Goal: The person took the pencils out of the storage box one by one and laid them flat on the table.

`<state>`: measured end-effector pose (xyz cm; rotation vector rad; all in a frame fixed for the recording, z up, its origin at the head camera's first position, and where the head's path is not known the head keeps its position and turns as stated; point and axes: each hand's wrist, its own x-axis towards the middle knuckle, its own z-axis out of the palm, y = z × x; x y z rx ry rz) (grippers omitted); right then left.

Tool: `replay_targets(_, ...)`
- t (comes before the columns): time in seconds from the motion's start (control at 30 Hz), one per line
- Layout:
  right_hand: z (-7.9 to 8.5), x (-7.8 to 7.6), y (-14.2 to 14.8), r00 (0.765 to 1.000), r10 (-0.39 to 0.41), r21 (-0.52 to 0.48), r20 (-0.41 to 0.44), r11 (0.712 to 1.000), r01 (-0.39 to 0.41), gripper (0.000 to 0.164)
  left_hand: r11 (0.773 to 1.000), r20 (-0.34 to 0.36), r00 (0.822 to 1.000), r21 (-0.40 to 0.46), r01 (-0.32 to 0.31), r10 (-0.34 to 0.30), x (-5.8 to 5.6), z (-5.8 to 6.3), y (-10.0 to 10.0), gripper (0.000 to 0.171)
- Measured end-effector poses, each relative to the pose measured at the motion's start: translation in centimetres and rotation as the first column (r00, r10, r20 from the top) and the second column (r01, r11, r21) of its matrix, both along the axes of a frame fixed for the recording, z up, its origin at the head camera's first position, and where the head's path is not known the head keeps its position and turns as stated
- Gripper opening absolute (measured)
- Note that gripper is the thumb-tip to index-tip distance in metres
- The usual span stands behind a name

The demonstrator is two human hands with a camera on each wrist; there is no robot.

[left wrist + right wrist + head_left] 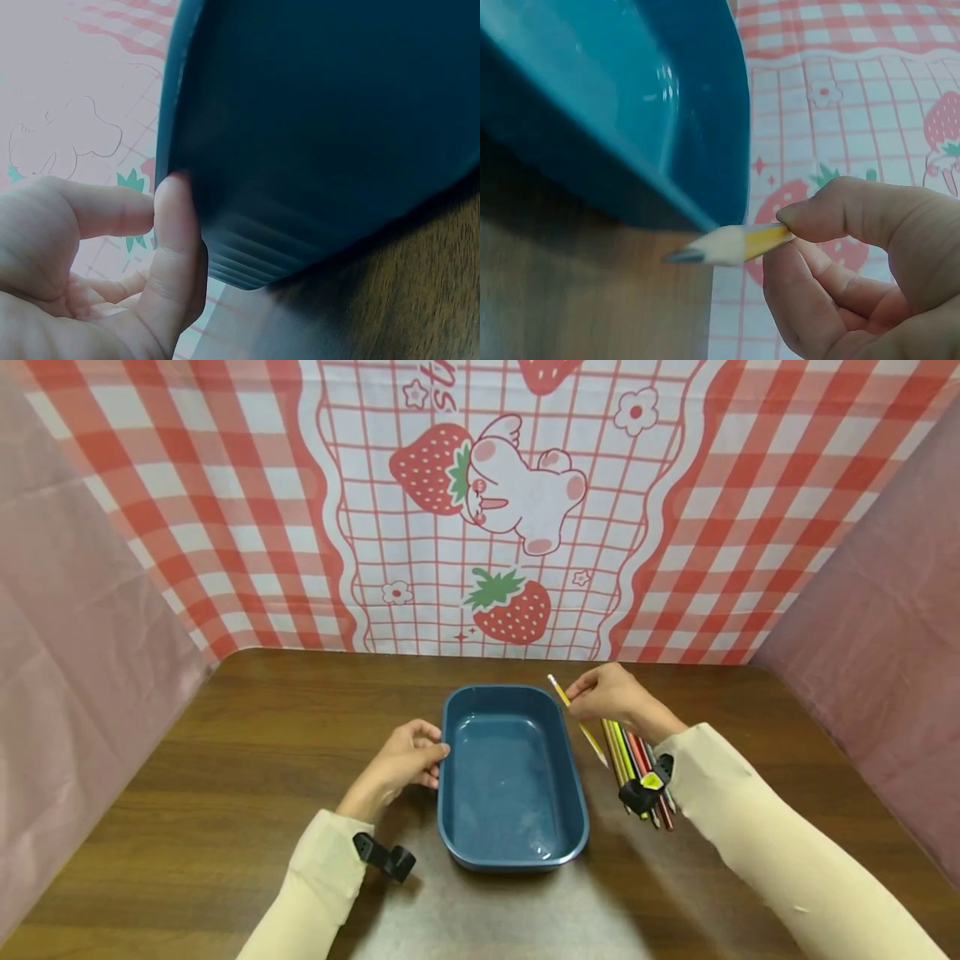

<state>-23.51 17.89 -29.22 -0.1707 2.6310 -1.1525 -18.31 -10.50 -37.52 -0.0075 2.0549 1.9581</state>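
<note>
In the head view a deep blue plastic bin (502,777) with rounded corners stands in the middle of the table. At its left side, my left hand (405,760) pinches the rim between thumb and fingers, also visible in the left wrist view. My right hand (613,700) holds a yellow pencil (592,743) between thumb and fingertips, just off the bin's right rim. Its sharpened tip slants down toward me, and its white end points up and away. Close up, the right wrist view shows the pencil's dark tip (686,256) beside the bin's outer wall.
Under the right wrist lies a bunch of several coloured pencils (624,756), partly covered by the hand and sleeve. The brown wooden table (247,760) ends at a checked strawberry cloth (360,527) behind. Pink cloth (870,543) hangs at both sides.
</note>
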Motion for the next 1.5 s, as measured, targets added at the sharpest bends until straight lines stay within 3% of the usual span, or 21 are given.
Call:
replay_targets(0.33, 0.0, 0.1, 3.6, 1.0, -0.031, 0.131, -0.005, 0.991, 0.031, 0.034, 1.0, 0.0, 1.0, 0.005, 0.001, -0.001, 0.0, 0.0, -0.1, 0.02)
replay_targets(0.9, -2.0, 0.0, 8.2, 0.995, -0.088, 0.074, 0.053, 0.994, 0.084, 0.039, 1.0, 0.008, 1.0, 0.0, -0.006, 0.006, -0.2, 0.0, 0.0, 0.022)
replay_targets(1.5, -4.4, 0.7, 12.6, 0.989, -0.15, 0.174, 0.002, 0.974, 0.148, 0.036, 1.0, 0.011, 1.0, -0.002, 0.0, 0.0, 0.1, -0.2, 0.0, 0.021)
